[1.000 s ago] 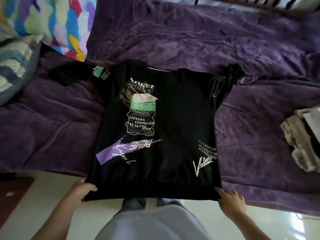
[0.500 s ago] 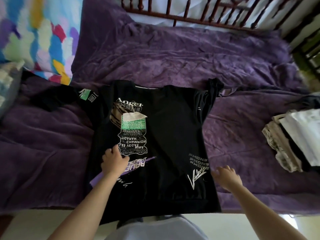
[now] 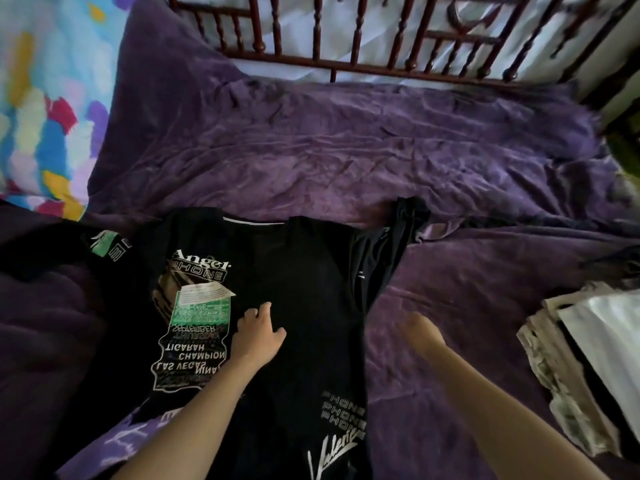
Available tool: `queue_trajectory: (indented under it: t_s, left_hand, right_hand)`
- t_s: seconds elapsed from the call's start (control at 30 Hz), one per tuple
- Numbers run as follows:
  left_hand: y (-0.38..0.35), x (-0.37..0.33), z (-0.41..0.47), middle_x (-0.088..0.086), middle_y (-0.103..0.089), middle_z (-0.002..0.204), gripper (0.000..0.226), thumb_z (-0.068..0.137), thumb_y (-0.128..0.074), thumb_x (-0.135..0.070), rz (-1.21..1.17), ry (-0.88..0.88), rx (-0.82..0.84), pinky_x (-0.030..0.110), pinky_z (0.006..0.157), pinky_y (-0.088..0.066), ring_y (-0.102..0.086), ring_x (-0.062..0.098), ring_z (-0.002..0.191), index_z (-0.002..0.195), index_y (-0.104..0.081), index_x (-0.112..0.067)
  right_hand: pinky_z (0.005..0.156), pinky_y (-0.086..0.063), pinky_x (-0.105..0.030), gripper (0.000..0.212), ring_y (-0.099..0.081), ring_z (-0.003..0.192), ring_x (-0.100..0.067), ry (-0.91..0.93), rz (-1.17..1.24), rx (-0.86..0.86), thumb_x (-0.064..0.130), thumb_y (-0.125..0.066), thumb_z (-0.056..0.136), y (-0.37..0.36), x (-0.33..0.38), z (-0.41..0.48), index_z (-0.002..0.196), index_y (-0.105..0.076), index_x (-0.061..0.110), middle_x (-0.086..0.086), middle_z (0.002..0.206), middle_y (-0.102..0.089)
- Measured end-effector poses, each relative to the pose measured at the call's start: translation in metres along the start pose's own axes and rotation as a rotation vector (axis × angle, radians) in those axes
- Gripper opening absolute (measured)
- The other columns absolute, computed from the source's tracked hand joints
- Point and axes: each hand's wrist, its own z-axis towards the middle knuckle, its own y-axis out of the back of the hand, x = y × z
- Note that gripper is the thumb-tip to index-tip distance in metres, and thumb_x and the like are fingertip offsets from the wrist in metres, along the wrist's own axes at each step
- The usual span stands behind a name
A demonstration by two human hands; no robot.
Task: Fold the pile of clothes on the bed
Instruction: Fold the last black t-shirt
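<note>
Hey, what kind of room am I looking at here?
Most likely a bedroom: a rumpled purple blanket, a dark wooden bed rail behind it, and a black T-shirt spread out near a stack of clothes.

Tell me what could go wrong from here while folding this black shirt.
1. The right sleeve is bunched and twisted; folded in as it lies, it would likely leave a lump.
2. The purple bedspread is rumpled, so the black shirt may crease under the left hand.
3. The folded stack lies off to the side of the right hand; a wide sweep might knock it.
</note>
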Motion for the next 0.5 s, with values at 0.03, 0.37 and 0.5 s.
queue_trajectory:
  t_s: [0.03,0.37,0.5]
  left_hand:
    - [-0.003,-0.01,0.007,0.011,-0.028,0.146,0.062,0.094,-0.048,-0.032,-0.003,0.0,-0.005,0.038,0.102,-0.038,-0.033,0.028,0.131,0.146,-0.019,-0.016]
    - [-0.024,-0.045,0.069,0.009,-0.027,0.147,0.062,0.094,-0.049,-0.029,-0.076,0.064,0.026,0.037,0.106,-0.035,-0.031,0.025,0.134,0.147,-0.019,-0.018]
    - [-0.027,-0.047,0.082,0.007,-0.028,0.146,0.062,0.094,-0.049,-0.028,-0.089,0.068,0.024,0.034,0.104,-0.036,-0.033,0.022,0.133,0.147,-0.019,-0.017]
  right_hand:
    - [0.096,-0.042,-0.034,0.035,-0.055,0.115,-0.028,0.007,0.055,-0.016,0.021,-0.042,0.096,0.01,0.002,0.017,0.123,-0.055,0.003,-0.012,0.125,-0.057]
    - [0.093,-0.038,-0.035,0.05,-0.047,0.121,-0.037,-0.131,0.475,-0.159,0.03,-0.05,0.094,0.058,0.04,0.135,0.128,-0.041,-0.005,-0.023,0.13,-0.05]
    - [0.095,-0.038,-0.039,0.052,-0.046,0.122,-0.036,-0.148,0.514,-0.221,0.029,-0.054,0.092,0.057,0.054,0.165,0.133,-0.038,0.002,-0.019,0.135,-0.043]
